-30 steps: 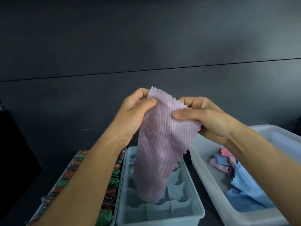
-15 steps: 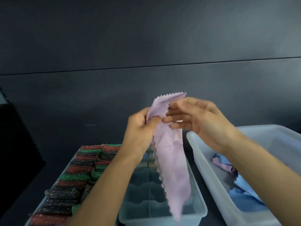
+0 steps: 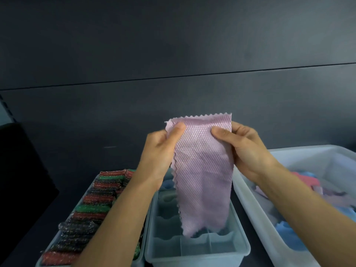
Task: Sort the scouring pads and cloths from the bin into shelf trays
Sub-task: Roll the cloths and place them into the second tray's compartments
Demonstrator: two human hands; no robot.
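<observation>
Left hand [image 3: 159,149] and right hand [image 3: 248,151] pinch lilac cloth [image 3: 204,180] over divided tray [image 3: 196,257]. Scouring pads [image 3: 92,211] look trayed; bin [image 3: 312,148] holds more cloths [image 3: 289,234].

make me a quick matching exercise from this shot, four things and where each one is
Things:
1. cloth
2. pads
3. divided tray
4. bin

Places:
a. far left, packed in rows
b. held up, hanging down
c. far right, with blue and pink cloths inside
d. middle, below the hanging cloth

Pairs: 1-b, 2-a, 3-d, 4-c
</observation>
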